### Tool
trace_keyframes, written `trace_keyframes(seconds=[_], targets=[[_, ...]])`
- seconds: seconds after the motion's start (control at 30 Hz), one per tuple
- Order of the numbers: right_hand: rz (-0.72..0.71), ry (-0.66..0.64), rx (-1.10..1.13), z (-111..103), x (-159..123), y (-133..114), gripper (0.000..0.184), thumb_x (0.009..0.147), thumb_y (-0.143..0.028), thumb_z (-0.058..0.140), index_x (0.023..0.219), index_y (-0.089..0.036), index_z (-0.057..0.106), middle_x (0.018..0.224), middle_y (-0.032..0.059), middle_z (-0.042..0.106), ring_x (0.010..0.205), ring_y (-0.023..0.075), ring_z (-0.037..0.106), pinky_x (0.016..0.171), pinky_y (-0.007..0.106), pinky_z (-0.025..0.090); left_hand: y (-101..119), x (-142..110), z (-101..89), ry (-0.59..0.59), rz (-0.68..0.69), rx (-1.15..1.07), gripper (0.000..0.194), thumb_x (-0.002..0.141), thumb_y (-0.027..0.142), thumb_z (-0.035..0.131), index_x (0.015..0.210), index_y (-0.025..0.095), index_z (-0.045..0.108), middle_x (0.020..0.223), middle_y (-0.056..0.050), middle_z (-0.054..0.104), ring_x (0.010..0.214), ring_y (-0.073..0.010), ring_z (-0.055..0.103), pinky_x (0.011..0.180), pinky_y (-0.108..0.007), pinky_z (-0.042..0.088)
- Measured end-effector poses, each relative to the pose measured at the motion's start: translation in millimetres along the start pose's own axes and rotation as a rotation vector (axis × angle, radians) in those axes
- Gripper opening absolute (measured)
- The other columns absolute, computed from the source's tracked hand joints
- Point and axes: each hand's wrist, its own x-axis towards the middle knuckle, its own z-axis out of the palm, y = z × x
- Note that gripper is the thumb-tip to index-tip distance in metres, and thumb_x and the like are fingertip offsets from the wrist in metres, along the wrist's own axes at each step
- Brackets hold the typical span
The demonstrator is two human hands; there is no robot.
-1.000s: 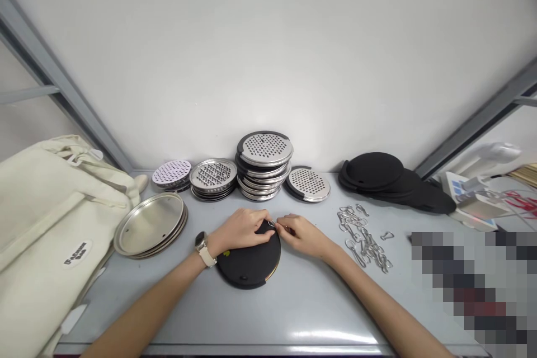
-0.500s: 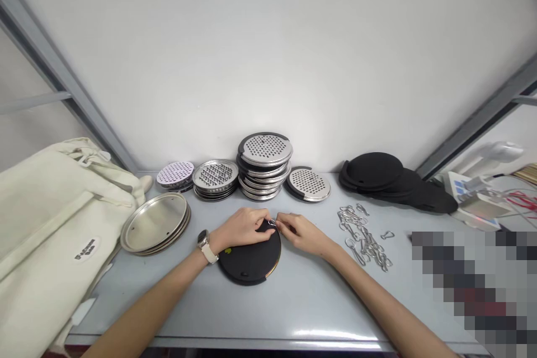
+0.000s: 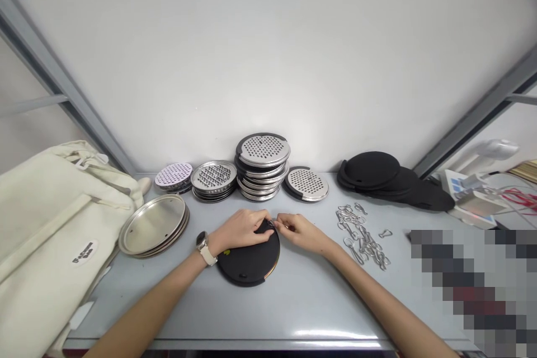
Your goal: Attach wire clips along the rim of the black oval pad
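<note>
A round black disc (image 3: 251,263) with a thin metallic rim at its right side lies on the table before me. My left hand (image 3: 242,229), with a watch on its wrist, rests over the disc's upper part, its thumb and fingers closed on the top edge. My right hand (image 3: 300,231) pinches a small metal snap clip (image 3: 272,224) at the disc's upper right edge. Fingers partly hide the clip, so I cannot tell whether it passes through the disc. More metal snap clips (image 3: 364,239) lie in a loose pile to the right.
Along the wall stand stacked round graters (image 3: 263,149), another grater stack (image 3: 214,176) and a single grater (image 3: 308,183). Plain metal discs (image 3: 155,224) lie at left, beside a cream bag (image 3: 46,246). Black covers (image 3: 373,169) and a power strip (image 3: 474,207) are at right.
My right hand has turned slightly at the clip, its fingers curling more. The left hand stays on the disc. The whole view has shifted slightly.
</note>
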Motion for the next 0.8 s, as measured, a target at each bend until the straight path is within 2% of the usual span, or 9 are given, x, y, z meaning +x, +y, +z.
trace_keyframes(seconds=[0.27, 0.57, 0.8], targets=[[-0.011, -0.003, -0.017, -0.3, 0.1, -1.1, 0.037, 0.095, -0.038, 0.036, 0.064, -0.019, 0.036, 0.057, -0.0065, 0.031, 0.053, 0.0086, 0.029, 0.05, 0.023, 0.024, 3.9, 0.0, -0.2, -0.024, 0.02, 0.07, 0.014, 0.086, 0.033, 0.053, 0.091, 0.02, 0.053, 0.058, 0.006, 0.045, 0.049, -0.0105, 0.044, 0.05, -0.024, 0.026], [-0.043, 0.007, -0.055, 3.3, 0.6, -4.9, 0.034, 0.096, -0.033, 0.035, 0.065, -0.019, 0.035, 0.059, -0.0055, 0.036, 0.054, 0.0092, 0.032, 0.052, 0.023, 0.026, 10.1, -2.2, 1.1, -0.012, 0.005, 0.285, 0.019, 0.089, 0.038, 0.048, 0.097, 0.02, 0.047, 0.068, 0.0, 0.062, 0.063, -0.0212, 0.062, 0.054, -0.028, 0.029], [-0.052, -0.043, -0.081, -0.8, -0.3, -2.9, 0.034, 0.096, -0.033, 0.037, 0.064, -0.019, 0.034, 0.059, -0.0054, 0.035, 0.054, 0.0094, 0.032, 0.052, 0.023, 0.026, 10.6, -2.0, 0.8, -0.012, -0.012, 0.315, 0.022, 0.089, 0.041, 0.049, 0.099, 0.021, 0.046, 0.07, 0.0, 0.064, 0.064, -0.0229, 0.063, 0.054, -0.029, 0.028]])
